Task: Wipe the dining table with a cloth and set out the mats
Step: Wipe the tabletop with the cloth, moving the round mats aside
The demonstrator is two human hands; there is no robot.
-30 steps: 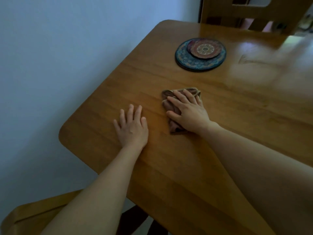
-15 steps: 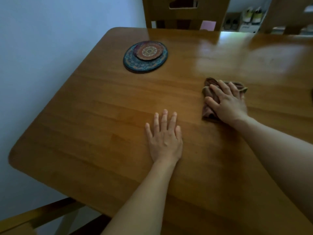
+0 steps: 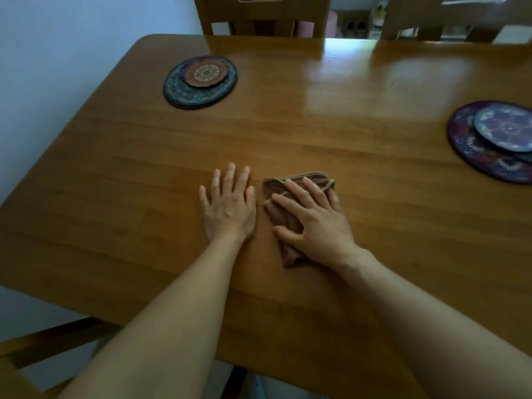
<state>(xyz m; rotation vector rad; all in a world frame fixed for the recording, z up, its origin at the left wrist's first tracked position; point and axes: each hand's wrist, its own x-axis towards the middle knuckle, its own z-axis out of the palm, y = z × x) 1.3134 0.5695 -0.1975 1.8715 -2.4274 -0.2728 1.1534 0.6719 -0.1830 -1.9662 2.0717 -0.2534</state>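
Observation:
A brown folded cloth (image 3: 280,214) lies on the wooden dining table (image 3: 359,174), and my right hand (image 3: 315,223) presses flat on top of it with fingers spread. Just to its left my left hand (image 3: 229,207) rests palm down on the bare wood, holding nothing. A stack of round patterned mats (image 3: 184,90), a small red one on a larger blue one, sits at the far left corner. Another stack of round purple and blue mats (image 3: 483,151) lies at the right edge, partly cut off by the frame.
Two wooden chair backs (image 3: 260,15) stand along the far side of the table. A pale wall (image 3: 72,53) runs along the left side. Part of another wooden chair (image 3: 37,347) shows below the near left edge.
My right hand slid the cloth right across the table, then back toward my left hand. The view swung right, bringing the purple mats into sight.

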